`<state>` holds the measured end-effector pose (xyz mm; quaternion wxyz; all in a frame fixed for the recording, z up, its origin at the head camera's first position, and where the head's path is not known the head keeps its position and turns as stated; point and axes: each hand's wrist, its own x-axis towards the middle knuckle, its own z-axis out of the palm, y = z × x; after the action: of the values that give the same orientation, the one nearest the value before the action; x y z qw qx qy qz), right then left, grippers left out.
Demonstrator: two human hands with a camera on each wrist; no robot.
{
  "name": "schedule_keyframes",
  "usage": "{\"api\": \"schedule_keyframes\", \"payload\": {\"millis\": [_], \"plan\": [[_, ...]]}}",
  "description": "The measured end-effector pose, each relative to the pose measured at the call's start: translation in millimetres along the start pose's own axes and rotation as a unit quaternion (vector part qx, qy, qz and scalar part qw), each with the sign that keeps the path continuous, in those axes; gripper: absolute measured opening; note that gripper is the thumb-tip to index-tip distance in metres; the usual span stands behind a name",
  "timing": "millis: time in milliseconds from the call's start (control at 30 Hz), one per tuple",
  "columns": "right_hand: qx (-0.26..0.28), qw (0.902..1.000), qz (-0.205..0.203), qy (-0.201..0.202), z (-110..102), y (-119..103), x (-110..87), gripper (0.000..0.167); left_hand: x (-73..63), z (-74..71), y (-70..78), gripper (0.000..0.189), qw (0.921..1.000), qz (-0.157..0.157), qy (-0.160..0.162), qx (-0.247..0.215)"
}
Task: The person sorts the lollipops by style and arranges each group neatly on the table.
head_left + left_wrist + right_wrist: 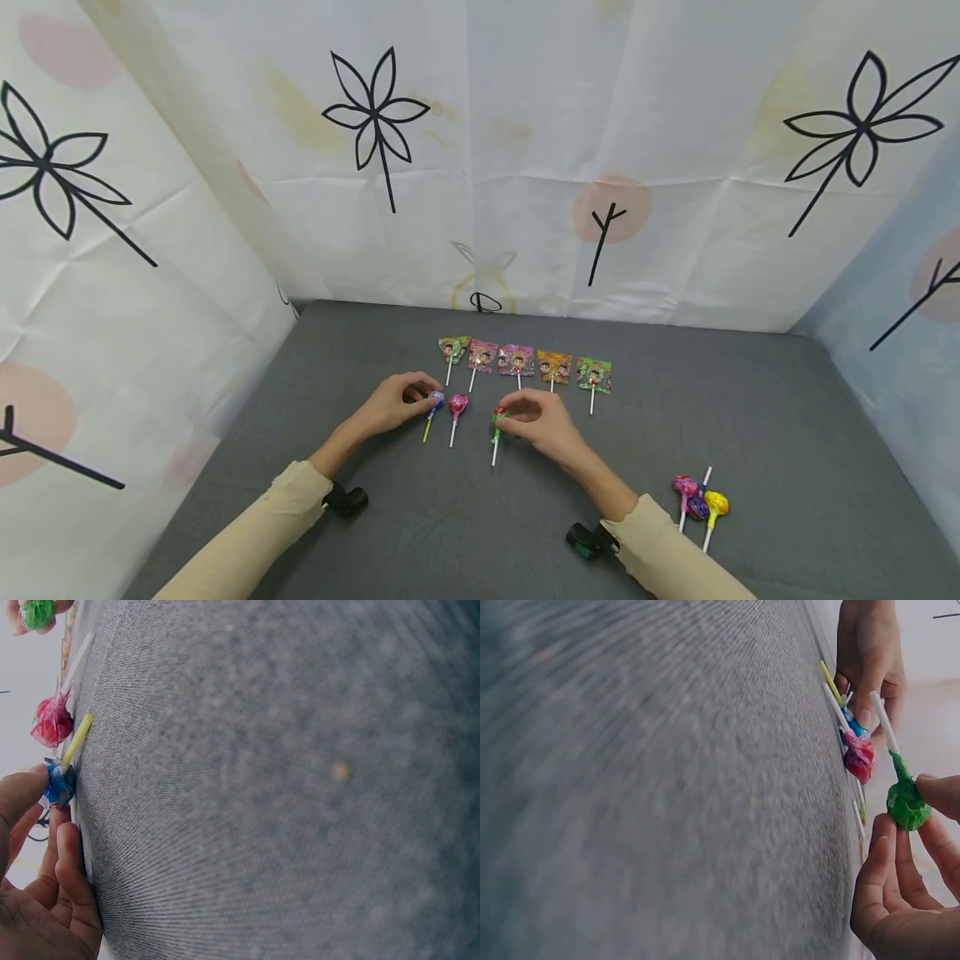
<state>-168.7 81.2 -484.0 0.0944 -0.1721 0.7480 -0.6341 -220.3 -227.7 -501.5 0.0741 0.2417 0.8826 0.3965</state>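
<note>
My left hand (395, 402) pinches the head of a blue-wrapped lollipop (57, 784) between thumb and fingers, its yellow stick (78, 739) pointing toward me at the table. Just right of it lies a pink-wrapped lollipop (458, 404) with a white stick, touched by neither hand. Farther right, my right hand (543, 423) holds a green-wrapped lollipop (908, 805) by its head; in the right wrist view it is lifted off the cloth, white stick (883, 720) angled up. Both hands are low over the table, with a gap between them.
Behind the hands runs a row of several flat-packet lollipops (517, 361) with white sticks. Near the right forearm lies a small cluster of pink (685, 486), purple (697, 507) and yellow (716, 503) lollipops. Grey cloth covers the table (465, 533); patterned white curtains (525, 108) enclose it.
</note>
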Motion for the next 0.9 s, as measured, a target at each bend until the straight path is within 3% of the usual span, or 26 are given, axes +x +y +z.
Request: {"api": "schedule_keyframes", "payload": {"millis": [433,900], "plan": [[-0.024,0.9995,0.004,0.019,22,0,16.7,0.019,0.2,0.2,0.1,0.019,1.0000,-0.003,0.002,-0.003],[-0.045,0.9980,0.015,0.042,31,2,28.8,0.017,-0.4,0.2,-0.2,0.019,1.0000,0.004,0.004,-0.007]]}}
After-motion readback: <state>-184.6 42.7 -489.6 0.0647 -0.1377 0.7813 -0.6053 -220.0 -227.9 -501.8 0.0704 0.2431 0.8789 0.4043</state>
